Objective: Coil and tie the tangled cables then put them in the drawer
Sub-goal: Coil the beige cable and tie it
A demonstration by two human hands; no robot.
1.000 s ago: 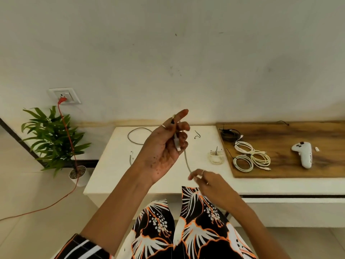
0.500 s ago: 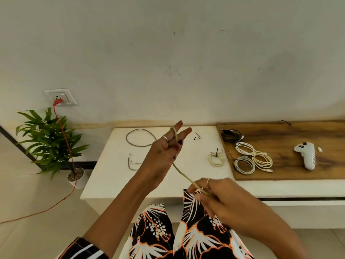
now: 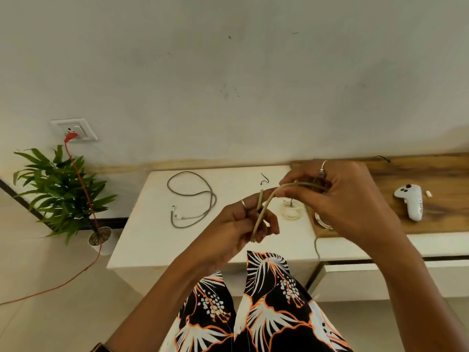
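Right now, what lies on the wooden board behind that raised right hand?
On the wooden board, a white controller and small white piece show. The right hand, gripping the beige cable, covers most else there.

Two hands; three cables; one controller; one plant.

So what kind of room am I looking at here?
Probably a home room, a living room or bedroom. A low white cabinet top with a wooden panel runs along a plain wall, a potted plant stands on the tiled floor, and a red cord is plugged into a wall socket.
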